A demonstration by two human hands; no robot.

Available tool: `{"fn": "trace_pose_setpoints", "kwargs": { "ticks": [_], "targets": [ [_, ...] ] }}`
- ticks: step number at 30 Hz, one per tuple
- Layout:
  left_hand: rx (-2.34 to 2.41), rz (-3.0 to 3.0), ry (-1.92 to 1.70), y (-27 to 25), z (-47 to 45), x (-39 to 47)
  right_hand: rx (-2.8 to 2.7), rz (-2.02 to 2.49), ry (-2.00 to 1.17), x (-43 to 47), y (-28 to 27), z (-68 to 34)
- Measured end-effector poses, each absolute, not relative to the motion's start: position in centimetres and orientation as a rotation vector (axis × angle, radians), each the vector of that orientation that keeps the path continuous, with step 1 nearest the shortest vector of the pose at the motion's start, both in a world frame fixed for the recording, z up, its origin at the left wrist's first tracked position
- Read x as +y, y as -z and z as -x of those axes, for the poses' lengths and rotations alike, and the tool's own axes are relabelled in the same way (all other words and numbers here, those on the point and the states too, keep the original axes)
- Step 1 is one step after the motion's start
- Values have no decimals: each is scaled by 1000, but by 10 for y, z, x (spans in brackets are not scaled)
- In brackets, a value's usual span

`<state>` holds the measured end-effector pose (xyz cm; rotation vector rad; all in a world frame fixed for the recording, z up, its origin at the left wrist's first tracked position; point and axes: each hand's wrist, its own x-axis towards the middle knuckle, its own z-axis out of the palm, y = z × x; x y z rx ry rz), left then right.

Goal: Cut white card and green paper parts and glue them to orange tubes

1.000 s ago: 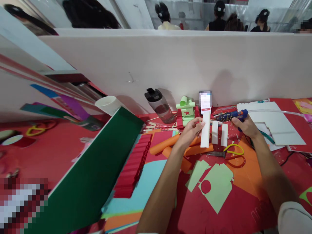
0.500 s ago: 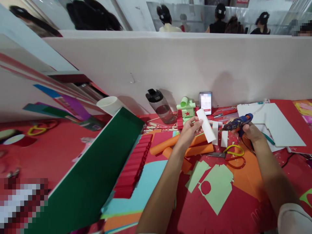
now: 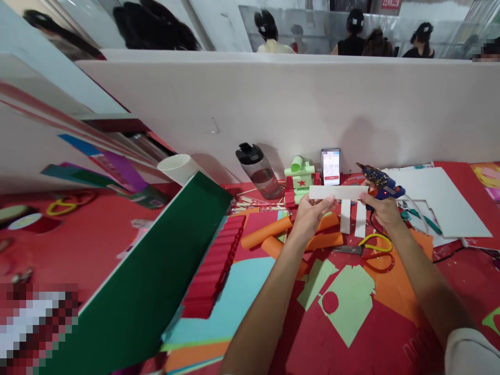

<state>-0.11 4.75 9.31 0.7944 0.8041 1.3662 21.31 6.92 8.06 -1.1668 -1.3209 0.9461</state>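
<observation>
My left hand [image 3: 310, 214] pinches the left end of a white foam strip [image 3: 338, 192], held level above the table. My right hand [image 3: 380, 208] grips a blue glue gun [image 3: 378, 182], its nozzle pointing up and left, and its fingers also touch the strip's right end. Two more white strips [image 3: 352, 217] lie on the table just below. Yellow-and-red scissors [image 3: 371, 248] rest under my right wrist.
A green-and-red foam model [image 3: 300, 182], a phone [image 3: 330, 165] and a dark water bottle [image 3: 258, 170] stand by the white partition. Orange foam rolls [image 3: 269, 233], light-green cutouts [image 3: 344, 299], a large green sheet [image 3: 156, 281] and white boards [image 3: 441, 200] cover the red table. People sit beyond the partition.
My left hand turned the white strip from upright to level. My right hand lifted the glue gun, swung its nozzle upward and came in to the strip's right end.
</observation>
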Motion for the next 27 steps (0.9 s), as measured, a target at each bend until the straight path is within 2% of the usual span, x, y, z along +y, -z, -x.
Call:
{"fn": "trace_pose_setpoints", "kwargs": {
  "ticks": [4,9,17,27],
  "targets": [
    [784,-932,-1278,-96,9,46,-1154,1222,-922,73,-80,-217],
    [741,-1132,-1195,-110,35,47,-1261,1231,-778,73,-97,-225],
    [919,-1474,-1032,-116,29,38,-1516,1329,-812,54,-120,-209],
    [959,-1555,-831,-106,22,37,-1688,1259,-859,53,-110,-208]
  ]
}}
